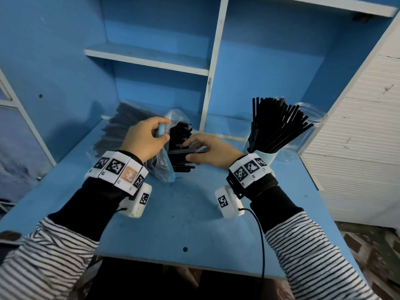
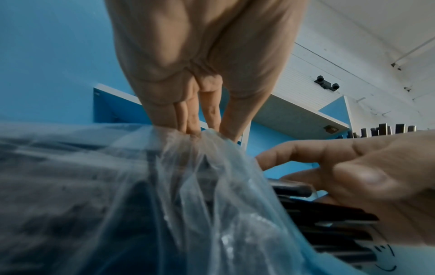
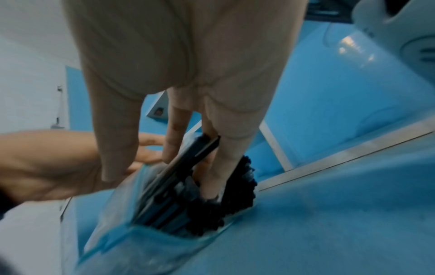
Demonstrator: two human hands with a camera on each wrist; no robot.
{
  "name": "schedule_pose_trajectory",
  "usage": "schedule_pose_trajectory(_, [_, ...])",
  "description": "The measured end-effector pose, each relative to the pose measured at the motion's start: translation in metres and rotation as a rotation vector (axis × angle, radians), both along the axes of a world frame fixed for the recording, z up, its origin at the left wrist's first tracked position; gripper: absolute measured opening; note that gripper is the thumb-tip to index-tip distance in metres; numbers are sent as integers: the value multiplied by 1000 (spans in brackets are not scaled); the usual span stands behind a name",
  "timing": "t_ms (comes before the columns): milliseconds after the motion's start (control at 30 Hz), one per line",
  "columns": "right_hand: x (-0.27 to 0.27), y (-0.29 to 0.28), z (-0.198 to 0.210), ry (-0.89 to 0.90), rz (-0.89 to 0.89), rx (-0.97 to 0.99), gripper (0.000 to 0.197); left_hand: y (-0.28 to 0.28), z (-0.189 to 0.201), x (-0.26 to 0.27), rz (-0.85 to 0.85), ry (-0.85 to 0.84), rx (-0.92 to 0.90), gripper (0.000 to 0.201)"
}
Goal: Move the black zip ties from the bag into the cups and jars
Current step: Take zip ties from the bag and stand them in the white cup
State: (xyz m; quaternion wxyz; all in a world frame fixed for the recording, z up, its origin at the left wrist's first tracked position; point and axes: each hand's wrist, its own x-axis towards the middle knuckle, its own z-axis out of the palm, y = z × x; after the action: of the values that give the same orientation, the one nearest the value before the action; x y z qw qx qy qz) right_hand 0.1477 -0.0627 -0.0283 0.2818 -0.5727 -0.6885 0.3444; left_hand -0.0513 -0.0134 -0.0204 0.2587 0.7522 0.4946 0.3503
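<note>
Blue desk (image 1: 194,224), left hand (image 1: 144,140) pinching bag (image 1: 161,167) mouth, right hand (image 1: 213,151) – fingers gripping zip ties (image 1: 180,155) inside

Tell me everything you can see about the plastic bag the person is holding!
The plastic bag is thin, clear and crinkly, with a blue strip along its open mouth. It lies on the blue table, stuffed with black zip ties whose ends stick out of the opening. The left hand pinches the bunched plastic and lifts it up, while the right hand grips a few zip ties at the mouth. Another packed bag lies behind it.
</note>
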Motion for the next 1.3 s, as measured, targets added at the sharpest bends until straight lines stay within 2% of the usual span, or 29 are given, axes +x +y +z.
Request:
schedule_pose_trajectory(133, [-22, -8, -1, -93, 97, -11, 48, 1, -1, 2, 16, 13, 0, 40])
schedule_pose_trajectory(200, [-28, -7, -5, -214, 94, 83, 46, 1, -1, 3, 21, 12, -5, 40])
schedule_pose_trajectory(267, [-26, -4, -5, -257, 71, 149, 40, 1, -1, 3, 25, 15, -3, 40])
schedule_pose_trajectory(500, [4, 1, 2, -129, -66, 247, 24, 1, 3, 0, 20, 13, 3, 40])
schedule_pose_trajectory(567, [6, 0, 1, -129, -56, 206, 28, 1, 3, 0, 18, 3, 0, 40])
schedule_pose_trajectory(700, [-5, -6, -4, -106, 52, 1, 46, 1, 3, 2, 19, -11, -6, 40])
schedule_pose_trajectory(767, [-11, -9, -8, -132, 53, 26, 48, 1, 2, 2, 22, -17, -9, 40])
schedule_pose_trajectory(933, [-13, -2, -5, -216, 11, 122, 36, 0, 2, 2, 24, -17, -5, 40])
schedule_pose_trajectory(1100, [5, 1, 3, -209, -16, 226, 29, 1, 4, -1, 20, -5, -1, 41])
schedule_pose_trajectory(1300, [12, -5, 7, -156, -31, 162, 25, 3, 2, -1, 11, -13, -4, 41])
